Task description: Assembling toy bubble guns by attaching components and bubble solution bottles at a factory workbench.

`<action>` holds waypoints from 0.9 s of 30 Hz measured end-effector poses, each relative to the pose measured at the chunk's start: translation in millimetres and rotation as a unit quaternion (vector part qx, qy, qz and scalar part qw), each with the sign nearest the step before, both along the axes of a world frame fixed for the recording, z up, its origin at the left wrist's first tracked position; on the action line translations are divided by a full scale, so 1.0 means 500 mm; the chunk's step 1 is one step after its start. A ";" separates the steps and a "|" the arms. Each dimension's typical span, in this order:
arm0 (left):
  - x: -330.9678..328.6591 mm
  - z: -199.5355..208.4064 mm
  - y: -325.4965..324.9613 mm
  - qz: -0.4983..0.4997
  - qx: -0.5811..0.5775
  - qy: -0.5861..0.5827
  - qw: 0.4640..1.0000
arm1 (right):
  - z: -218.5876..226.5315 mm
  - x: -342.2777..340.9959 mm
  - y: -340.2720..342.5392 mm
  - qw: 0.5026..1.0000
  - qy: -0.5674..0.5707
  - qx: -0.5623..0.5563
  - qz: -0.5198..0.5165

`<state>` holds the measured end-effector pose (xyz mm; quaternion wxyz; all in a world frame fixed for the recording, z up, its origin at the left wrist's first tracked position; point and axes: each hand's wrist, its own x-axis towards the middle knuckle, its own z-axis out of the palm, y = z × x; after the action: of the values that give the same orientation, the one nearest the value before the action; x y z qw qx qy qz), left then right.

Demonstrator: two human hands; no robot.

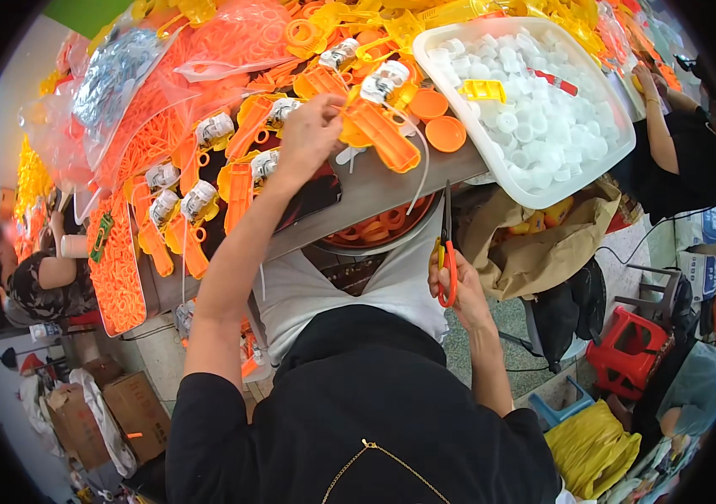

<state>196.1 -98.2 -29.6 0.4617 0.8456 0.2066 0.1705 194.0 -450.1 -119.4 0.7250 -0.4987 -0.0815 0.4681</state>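
Observation:
My left hand (pixel 312 139) is closed on the side of an orange-and-yellow plastic toy piece (pixel 381 134), raised above the table edge. A white-patterned canister (pixel 385 81) sits at its top, and a white cord (pixel 423 155) hangs from it in a loop. In my right hand (pixel 464 290) is a pair of scissors (pixel 448 265) with red and yellow handles, held over my lap with the blades pointing up. Several similar toy pieces (pixel 240 189) lie to the left of my left hand. Two orange round caps (pixel 445 133) rest just right of the held piece.
A white tub (pixel 534 197) of small white caps stands at the right. Orange parts fill a tray (pixel 118 277) at the left, below plastic bags (pixel 123 84). Under the table edge is a basin (pixel 383 245) of orange rings. A brown sack (pixel 509 260) and red stool (pixel 629 353) stand right. People work at both sides.

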 end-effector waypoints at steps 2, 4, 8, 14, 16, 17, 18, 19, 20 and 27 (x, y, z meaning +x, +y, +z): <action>-0.028 0.040 0.003 -0.017 -0.009 -0.005 1.000 | -0.017 0.001 -0.009 1.000 0.002 -0.004 -0.008; -0.062 0.092 0.005 -0.057 -0.021 -0.006 0.998 | -0.022 0.002 -0.017 1.000 0.001 -0.009 -0.014; -0.118 0.166 -0.010 -0.152 -0.065 0.087 0.982 | -0.033 -0.003 -0.023 1.000 -0.007 -0.006 -0.024; -0.084 0.071 -0.021 -0.217 0.170 0.046 0.960 | -0.060 0.001 -0.027 0.997 0.011 0.045 -0.055; -0.042 0.028 -0.016 -0.200 0.201 0.024 0.959 | -0.044 0.004 -0.023 0.998 -0.003 0.026 -0.055; -0.020 0.007 -0.009 -0.179 0.260 0.015 0.949 | -0.031 0.005 -0.019 0.998 -0.034 0.009 -0.051; 0.003 -0.005 -0.002 -0.161 0.316 0.005 0.935 | -0.021 0.006 -0.016 0.997 -0.064 -0.011 -0.050; 0.020 -0.008 0.004 -0.162 0.315 0.006 0.935 | -0.020 0.006 -0.012 0.997 -0.062 -0.013 -0.050; 0.034 -0.009 0.010 -0.159 0.343 0.005 0.926 | -0.020 0.007 -0.008 0.995 -0.087 -0.025 -0.041; 0.022 0.019 -0.006 -0.088 0.427 -0.060 0.898 | -0.001 0.001 0.036 0.992 -0.117 -0.014 0.034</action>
<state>207.1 -101.2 -20.3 0.0804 0.9646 0.0103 0.2510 194.6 -432.2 -119.8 0.6869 -0.5572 -0.1765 0.4319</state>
